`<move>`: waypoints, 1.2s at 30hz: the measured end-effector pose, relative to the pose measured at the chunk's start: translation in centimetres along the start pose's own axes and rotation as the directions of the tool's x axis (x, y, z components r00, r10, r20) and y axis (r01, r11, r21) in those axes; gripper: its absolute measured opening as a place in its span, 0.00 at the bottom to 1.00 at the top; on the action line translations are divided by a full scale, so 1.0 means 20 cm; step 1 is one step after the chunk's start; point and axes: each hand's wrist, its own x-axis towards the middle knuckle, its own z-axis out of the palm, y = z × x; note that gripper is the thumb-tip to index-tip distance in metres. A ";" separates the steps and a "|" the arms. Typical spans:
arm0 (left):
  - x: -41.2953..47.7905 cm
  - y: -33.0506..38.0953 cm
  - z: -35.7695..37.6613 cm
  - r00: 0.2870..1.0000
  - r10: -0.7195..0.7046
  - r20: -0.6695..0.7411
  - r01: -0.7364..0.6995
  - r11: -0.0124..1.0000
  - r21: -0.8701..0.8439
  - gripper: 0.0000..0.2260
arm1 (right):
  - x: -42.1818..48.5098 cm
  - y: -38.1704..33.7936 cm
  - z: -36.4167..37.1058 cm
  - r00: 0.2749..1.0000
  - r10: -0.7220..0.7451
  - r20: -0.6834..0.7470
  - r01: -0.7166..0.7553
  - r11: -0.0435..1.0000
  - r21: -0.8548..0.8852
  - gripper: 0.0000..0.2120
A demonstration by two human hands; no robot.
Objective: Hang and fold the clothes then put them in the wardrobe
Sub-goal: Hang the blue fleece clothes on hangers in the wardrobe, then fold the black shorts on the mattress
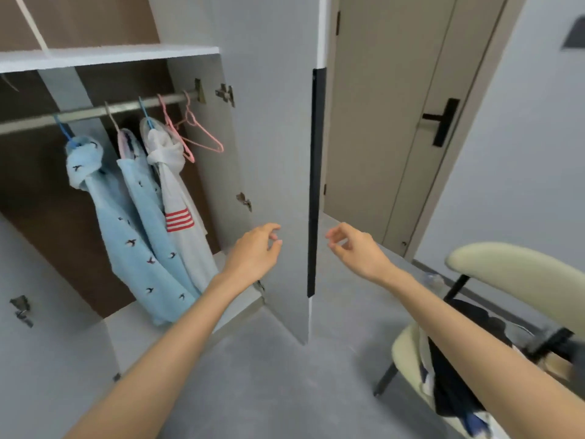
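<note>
Already three garments (133, 236) hang in the wardrobe (110, 53); more cover the chair (522, 267). Left hand (256, 251), right hand (354, 248): fingers (272, 228) loose, empty.

Matt grey wardrobe door (278, 153), metal rail (95, 113), pink plastic hangers (202, 134), soft cloth garments (139, 236).

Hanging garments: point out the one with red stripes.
The white garment, rightmost of three on the rail, with a red-striped patch. The left garment and middle garment are light blue with small dark birds.
</note>
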 end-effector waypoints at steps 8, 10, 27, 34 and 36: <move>0.03 0.49 0.55 0.945 0.209 0.253 -0.206 0.978 -0.037 0.16 | -0.52 0.56 -0.32 0.948 0.296 -0.114 -0.311 0.938 -0.154 0.10; 0.03 0.59 0.69 0.916 0.273 0.294 -0.271 0.961 -0.049 0.16 | -0.64 0.69 -0.38 0.923 0.356 -0.148 -0.380 0.907 -0.183 0.09; 0.19 1.16 1.84 0.788 0.214 0.577 -0.266 0.964 0.006 0.17 | -0.84 1.93 -0.60 0.785 0.617 -0.058 -0.600 0.735 -0.316 0.16; 0.27 1.23 2.15 0.792 0.073 0.606 -0.131 0.990 0.052 0.18 | -0.72 2.25 -0.55 0.737 0.653 0.175 -0.572 0.740 -0.354 0.23; 0.27 1.23 2.25 0.797 0.056 0.601 -0.107 0.993 0.048 0.17 | -0.71 2.34 -0.49 0.717 0.658 0.232 -0.554 0.739 -0.383 0.26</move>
